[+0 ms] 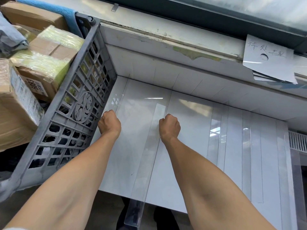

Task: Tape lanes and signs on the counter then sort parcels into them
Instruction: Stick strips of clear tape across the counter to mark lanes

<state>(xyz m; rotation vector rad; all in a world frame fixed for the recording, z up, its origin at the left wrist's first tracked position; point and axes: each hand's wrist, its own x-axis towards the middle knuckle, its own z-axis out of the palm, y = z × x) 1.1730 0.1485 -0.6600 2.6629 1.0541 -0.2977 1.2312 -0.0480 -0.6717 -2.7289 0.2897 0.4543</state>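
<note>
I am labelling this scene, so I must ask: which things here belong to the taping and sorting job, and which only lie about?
Belong to the job: clear tape strip, paper signs, parcels, grey crate, white counter.
Just lying about: metal clip, blue padding, vent grille.

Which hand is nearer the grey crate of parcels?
Left. The left hand sits just beside the grey crate; the right hand is farther off, at the clear tape strip.

I see a glossy white counter (191, 130) ruled with thin dark lines, a grey lattice-patterned crate (66, 130), brown parcels (54, 45) banded yellow-green, and a white sign (269, 62) with grey handwriting.
</note>
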